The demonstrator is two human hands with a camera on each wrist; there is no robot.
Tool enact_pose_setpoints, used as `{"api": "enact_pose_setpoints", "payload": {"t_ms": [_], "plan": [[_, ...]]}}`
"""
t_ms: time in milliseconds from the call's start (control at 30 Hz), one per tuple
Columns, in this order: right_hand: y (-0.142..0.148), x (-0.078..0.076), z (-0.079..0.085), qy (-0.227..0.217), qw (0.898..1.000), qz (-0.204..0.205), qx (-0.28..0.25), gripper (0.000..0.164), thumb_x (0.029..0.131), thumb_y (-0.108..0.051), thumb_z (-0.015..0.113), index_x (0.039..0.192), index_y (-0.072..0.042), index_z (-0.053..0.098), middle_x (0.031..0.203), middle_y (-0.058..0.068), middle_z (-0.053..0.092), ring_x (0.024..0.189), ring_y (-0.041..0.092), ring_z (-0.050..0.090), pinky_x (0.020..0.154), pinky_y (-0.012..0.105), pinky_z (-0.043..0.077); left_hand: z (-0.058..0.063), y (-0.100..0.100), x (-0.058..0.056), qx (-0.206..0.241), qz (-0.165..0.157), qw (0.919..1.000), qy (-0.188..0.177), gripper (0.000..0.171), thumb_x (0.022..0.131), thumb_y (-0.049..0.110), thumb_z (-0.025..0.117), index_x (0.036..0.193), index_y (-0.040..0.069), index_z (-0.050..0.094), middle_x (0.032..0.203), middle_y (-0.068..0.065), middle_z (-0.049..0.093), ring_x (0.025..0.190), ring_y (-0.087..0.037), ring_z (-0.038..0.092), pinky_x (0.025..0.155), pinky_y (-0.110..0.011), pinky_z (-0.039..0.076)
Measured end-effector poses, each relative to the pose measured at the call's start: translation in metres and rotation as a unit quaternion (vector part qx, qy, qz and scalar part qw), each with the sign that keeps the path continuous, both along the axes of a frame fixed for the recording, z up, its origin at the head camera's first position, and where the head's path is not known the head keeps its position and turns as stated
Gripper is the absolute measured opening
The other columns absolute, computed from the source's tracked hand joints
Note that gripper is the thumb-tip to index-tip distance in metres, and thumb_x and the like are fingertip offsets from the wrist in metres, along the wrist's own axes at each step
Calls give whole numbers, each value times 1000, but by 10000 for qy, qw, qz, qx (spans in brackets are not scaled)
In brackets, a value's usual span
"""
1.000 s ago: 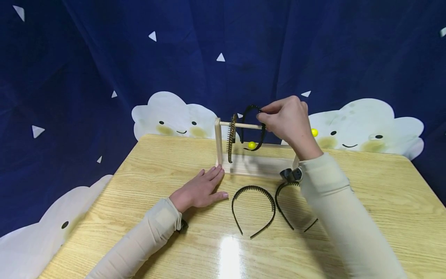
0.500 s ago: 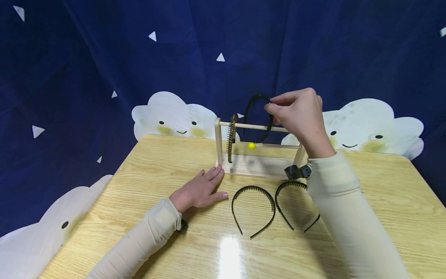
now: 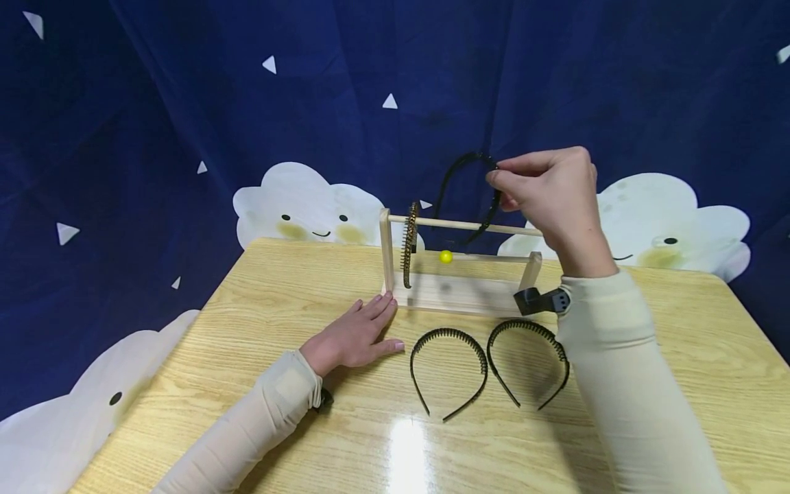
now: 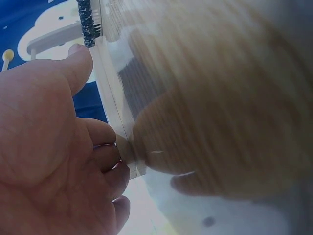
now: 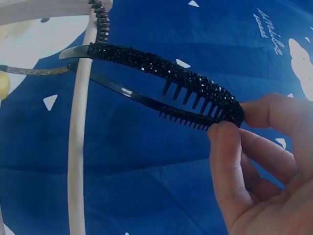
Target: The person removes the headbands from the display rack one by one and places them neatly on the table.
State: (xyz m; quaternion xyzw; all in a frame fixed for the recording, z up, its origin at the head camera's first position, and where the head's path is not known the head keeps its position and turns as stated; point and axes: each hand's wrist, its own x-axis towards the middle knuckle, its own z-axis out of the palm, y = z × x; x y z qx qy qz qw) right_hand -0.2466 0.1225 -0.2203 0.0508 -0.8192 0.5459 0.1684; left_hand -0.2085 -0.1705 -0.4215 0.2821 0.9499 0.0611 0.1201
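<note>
My right hand point(image 3: 558, 195) pinches a black glittery toothed headband point(image 5: 161, 68) near its top between thumb and fingers. It is raised, its ends near the upper rod point(image 3: 457, 224) of a wooden stand; in the right wrist view they overlap the rod, and I cannot tell whether they touch. A bronze-coloured toothed headband point(image 3: 410, 247) hangs at the rod's left end. My left hand point(image 3: 358, 336) lies flat on the table, fingertips at the left corner of the stand's base point(image 3: 457, 291). In the left wrist view its fingers point(image 4: 105, 159) touch the wooden base edge.
Two dark toothed headbands lie on the table before the stand: one in the middle point(image 3: 448, 332), another to its right point(image 3: 521, 322). A yellow ball point(image 3: 446, 256) shows by the stand's lower rod point(image 3: 487, 258). Behind the table hangs a blue curtain point(image 3: 321, 116) with clouds.
My right hand has moved up and to the right, lifting the black headband, whose lower ends were below the upper rod. The left hand and the other headbands have stayed where they were.
</note>
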Motion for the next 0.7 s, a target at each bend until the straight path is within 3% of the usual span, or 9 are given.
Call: {"api": "enact_pose_setpoints", "payload": {"t_ms": [400,700], "plan": [[10,3,4,-5,9983,10,-575,17,86,-15,82,98,-4,81,89,2,76,63,15,71,62,22,59,0,-1,-1,37,-30,10000,4,86,103,62,37,160,3,15,166,-14,5,153,-29,9,122,-50,11],[21,8,8,356,9955,112,-873,17,85,-11,82,98,-1,81,85,3,75,61,16,70,61,23,59,1,-1,0,75,20,10000,-22,86,102,62,38,160,3,16,166,-14,5,153,-29,9,122,-49,12]]}}
